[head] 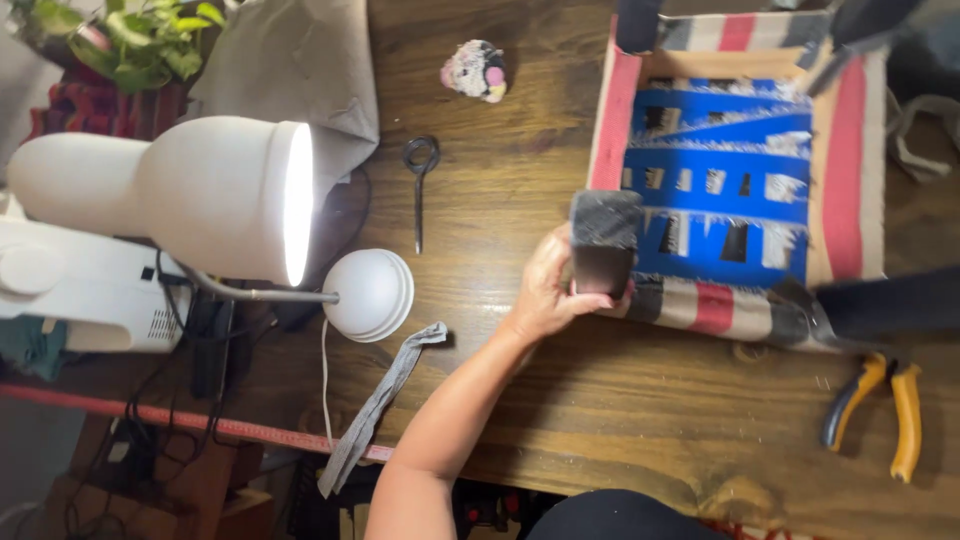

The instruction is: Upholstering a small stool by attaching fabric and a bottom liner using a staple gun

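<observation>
One lamp (200,195), one pair of scissors (420,185), one pair of pliers (885,410) (yellow handles), one pincushion (476,70). One upturned stool (740,170), four legs. One grey cloth strip (375,405), one potted plant (140,40).

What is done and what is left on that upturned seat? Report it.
Looks done: striped fabric is wrapped over the seat frame's edges, and blue webbing spans the underside. In hand: the left hand has its grip on the dark leg at the near corner. Left, probably: any trimming or tightening, since the yellow pliers and scissors lie untouched on the table.
</observation>
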